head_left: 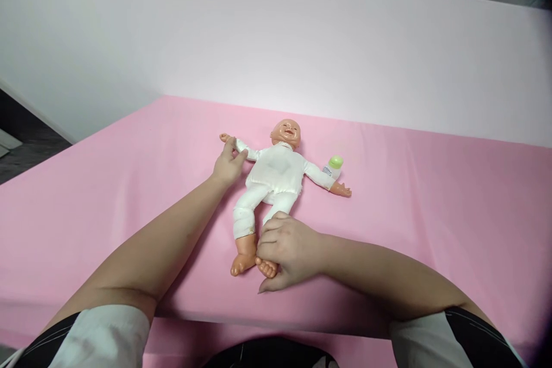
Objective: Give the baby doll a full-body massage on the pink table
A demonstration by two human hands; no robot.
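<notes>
A baby doll [277,169] in a white cloth body lies face up on a pink-covered table [375,253], its head away from me and its arms spread. With fingers and thumb, my left hand [230,164] grips the doll's arm on the left, just short of its wrist. My right hand [293,247] is closed over the lower leg on the right, with that foot's toes poking out below the fingers. The doll's other foot [244,256] lies bare beside it. Part of the held leg is hidden under my right hand.
A small clear bottle with a green cap [335,162] is behind the doll's arm on the right. A white wall [276,40] rises behind the table, with glass above it. The table's front edge runs close to my body.
</notes>
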